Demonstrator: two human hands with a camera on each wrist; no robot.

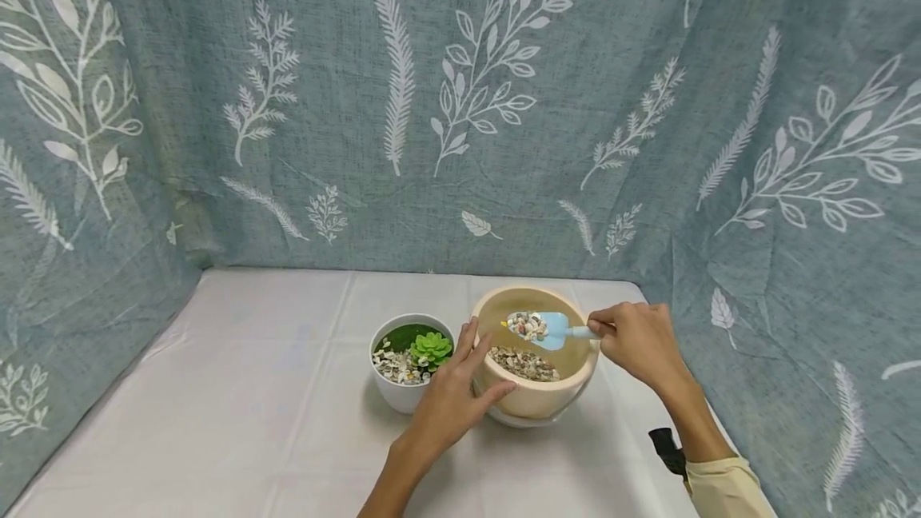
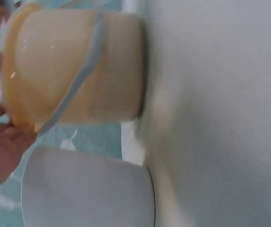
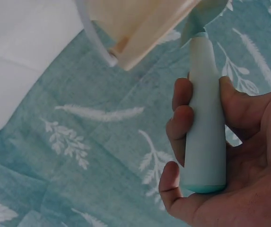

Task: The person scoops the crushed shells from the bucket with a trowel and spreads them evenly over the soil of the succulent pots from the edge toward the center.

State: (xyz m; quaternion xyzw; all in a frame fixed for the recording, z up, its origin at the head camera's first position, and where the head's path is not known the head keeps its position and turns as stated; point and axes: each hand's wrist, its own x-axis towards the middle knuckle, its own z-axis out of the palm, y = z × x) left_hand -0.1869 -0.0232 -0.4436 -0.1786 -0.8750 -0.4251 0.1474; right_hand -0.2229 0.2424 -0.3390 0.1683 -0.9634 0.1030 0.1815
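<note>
Head view: right hand grips a light, rigid pale-blue plastic scoop by its handle, loose pebbles likely to spill; left hand, fingers relaxed, steadies the beige plastic bucket.

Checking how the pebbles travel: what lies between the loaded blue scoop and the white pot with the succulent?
In the head view, the beige bucket's near rim and the left hand resting on it lie between the scoop and the white pot.

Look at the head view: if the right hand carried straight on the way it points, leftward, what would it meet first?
Probably the beige bucket's near rim; the right hand sits beside it, though depth is unclear.
</note>
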